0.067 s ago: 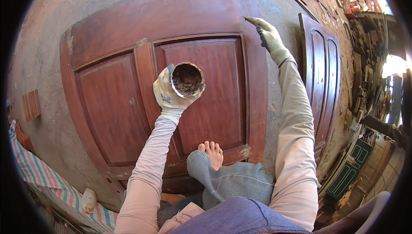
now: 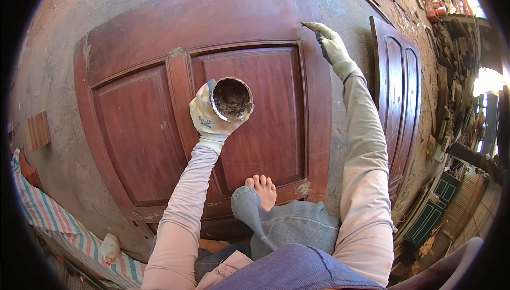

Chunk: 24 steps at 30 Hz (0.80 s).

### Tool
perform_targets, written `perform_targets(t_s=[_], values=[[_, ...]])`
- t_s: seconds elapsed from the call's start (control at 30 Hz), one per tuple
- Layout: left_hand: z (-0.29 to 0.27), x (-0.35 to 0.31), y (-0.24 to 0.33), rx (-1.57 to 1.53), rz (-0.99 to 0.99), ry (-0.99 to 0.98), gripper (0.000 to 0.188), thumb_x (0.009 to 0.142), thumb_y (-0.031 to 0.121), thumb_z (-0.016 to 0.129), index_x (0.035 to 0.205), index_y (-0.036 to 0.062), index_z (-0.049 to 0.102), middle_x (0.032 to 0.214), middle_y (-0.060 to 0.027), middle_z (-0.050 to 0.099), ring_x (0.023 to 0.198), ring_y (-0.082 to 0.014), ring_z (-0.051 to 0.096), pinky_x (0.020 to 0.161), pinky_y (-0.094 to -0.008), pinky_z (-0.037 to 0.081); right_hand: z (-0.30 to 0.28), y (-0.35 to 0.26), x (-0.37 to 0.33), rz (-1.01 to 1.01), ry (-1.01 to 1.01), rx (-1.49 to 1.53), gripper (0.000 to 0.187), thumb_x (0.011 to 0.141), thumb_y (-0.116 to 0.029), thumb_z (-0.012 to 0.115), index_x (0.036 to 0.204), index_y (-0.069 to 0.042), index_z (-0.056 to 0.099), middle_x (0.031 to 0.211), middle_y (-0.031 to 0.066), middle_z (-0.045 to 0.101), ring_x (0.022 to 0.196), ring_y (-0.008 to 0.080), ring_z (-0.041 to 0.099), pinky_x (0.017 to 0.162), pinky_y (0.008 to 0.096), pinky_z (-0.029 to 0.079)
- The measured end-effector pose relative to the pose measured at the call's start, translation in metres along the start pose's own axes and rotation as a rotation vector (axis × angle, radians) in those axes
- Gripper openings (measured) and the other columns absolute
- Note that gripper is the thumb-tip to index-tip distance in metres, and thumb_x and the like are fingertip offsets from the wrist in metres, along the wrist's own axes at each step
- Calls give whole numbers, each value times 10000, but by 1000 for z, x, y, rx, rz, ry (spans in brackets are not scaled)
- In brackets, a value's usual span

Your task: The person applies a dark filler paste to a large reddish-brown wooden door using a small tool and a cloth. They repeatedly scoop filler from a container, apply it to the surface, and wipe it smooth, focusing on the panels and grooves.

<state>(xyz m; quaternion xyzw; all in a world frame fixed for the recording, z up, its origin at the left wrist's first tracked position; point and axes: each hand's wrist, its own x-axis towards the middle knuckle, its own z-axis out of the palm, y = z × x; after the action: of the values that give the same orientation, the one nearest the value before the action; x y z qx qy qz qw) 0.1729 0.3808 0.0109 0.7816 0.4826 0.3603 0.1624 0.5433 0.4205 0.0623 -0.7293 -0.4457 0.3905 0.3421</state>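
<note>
A reddish-brown panelled wooden door [image 2: 191, 16] lies flat below me, with pale filler patches at some joints. In a pale, stained work glove, my left hand [image 2: 204, 115] is wrapped round a round can [image 2: 249, 110] above the middle panels. Lumpy brown paste [image 2: 231, 98] sits inside the can, whose mouth faces up at me. My right hand [image 2: 334, 48], gloved too, is closed on a thin dark-bladed tool [image 2: 306, 24] over the door's far right corner. The blade is seen edge-on and the grip is mostly hidden; whether its tip touches the wood I cannot tell.
My bare foot [image 2: 262, 190] rests on the door's near part. A second panelled door [image 2: 396, 88] lies to the right, beside stacked wood scraps [image 2: 451, 93]. At the left are a small wooden block [image 2: 38, 131], a striped sheet [image 2: 50, 205] and a pale container [image 2: 110, 247].
My right hand has shifted very slightly left with the tool, its wrist turning a little. The left hand and the can have stayed put.
</note>
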Motion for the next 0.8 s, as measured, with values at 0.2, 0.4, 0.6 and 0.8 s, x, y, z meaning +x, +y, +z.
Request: perform_targets(t_s=[0.2, 0.4, 0.6, 0.8], values=[[6, 4, -4, 22, 45, 94, 1170, 572, 621, 921, 1460, 49, 418, 1246, -115, 610, 1093, -298, 634, 934, -443, 494, 10, 32, 4, -222, 109, -566, 554, 911, 21, 493, 1372, -242, 650, 1219, 69, 694, 1162, 236, 657, 1007, 355, 498], [1, 10, 0, -25, 22, 32, 1146, 575, 636, 919, 1435, 51, 438, 1230, -121, 612, 1063, -291, 648, 908, -430, 514, -2, -4, -38, -250, 39, -1070, 503, 925, -51, 549, 1323, -333, 670, 1025, 105, 650, 1002, 320, 661, 831, 443, 539], [-1, 15, 3, 6, 14, 5, 1122, 570, 635, 918, 1406, 54, 445, 1224, -125, 607, 1015, -297, 663, 854, -435, 535, -8, -20, 10, -251, 88, -1003, 427, 972, -89, 502, 1277, -318, 693, 999, 122, 663, 979, 333, 668, 849, 445, 535], [-3, 21, 2, 9, -12, 6, 839, 548, 588, 925, 1125, 51, 638, 1033, -119, 683, 886, -301, 710, 768, -429, 593, -27, -26, -6, -237, -114, -1104, 463, 947, -75, 508, 1290, -326, 692, 1041, 113, 672, 1059, 328, 652, 911, 440, 521]])
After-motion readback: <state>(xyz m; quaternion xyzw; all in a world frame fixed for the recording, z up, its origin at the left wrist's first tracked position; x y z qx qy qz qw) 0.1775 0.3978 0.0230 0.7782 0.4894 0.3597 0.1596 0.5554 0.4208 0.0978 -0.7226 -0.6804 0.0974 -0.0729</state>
